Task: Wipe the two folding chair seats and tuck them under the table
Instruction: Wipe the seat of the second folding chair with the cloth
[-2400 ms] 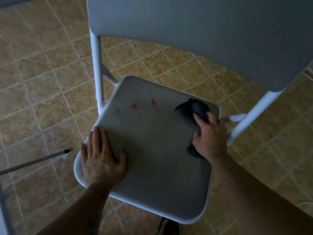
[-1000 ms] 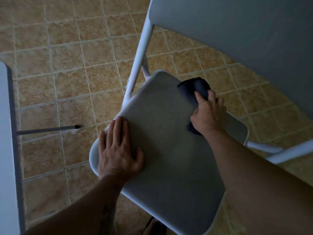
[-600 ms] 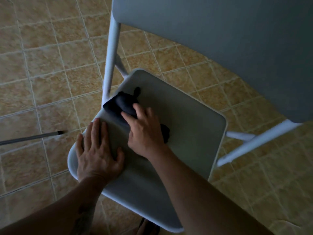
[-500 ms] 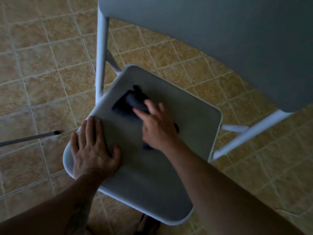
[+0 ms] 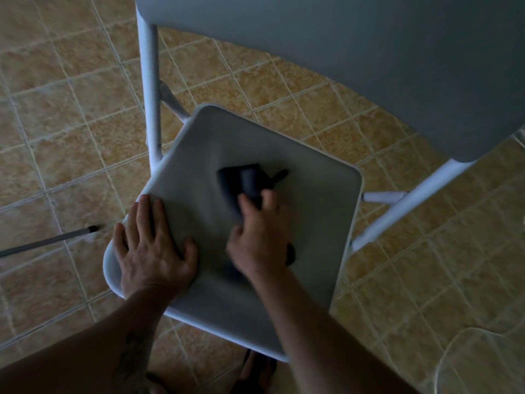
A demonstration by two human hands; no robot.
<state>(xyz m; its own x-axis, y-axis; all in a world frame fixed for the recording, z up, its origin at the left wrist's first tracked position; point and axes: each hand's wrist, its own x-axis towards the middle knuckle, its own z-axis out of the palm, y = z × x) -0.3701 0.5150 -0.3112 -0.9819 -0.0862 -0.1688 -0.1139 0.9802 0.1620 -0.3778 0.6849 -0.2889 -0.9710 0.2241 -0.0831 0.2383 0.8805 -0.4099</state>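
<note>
A white folding chair stands below me, its grey seat (image 5: pixel 312 223) filling the middle of the view and its backrest (image 5: pixel 369 66) across the top right. My left hand (image 5: pixel 150 248) lies flat, fingers spread, on the seat's near left corner. My right hand (image 5: pixel 260 237) presses a dark cloth (image 5: pixel 244 180) onto the middle of the seat; the cloth sticks out past my fingers toward the backrest. No stains show on the seat. Only one chair is in view.
Tan tiled floor (image 5: pixel 71 109) surrounds the chair. A thin dark rod (image 5: pixel 48 241) slants in from the left edge, ending near the seat. White chair legs (image 5: pixel 150 95) rise at left and right. My foot in a sandal (image 5: pixel 255 373) shows under the seat's front edge.
My right hand has swept the cloth from the seat's far right corner to the left side and back to the middle. Red spots seen earlier are gone. My left hand stayed put.
</note>
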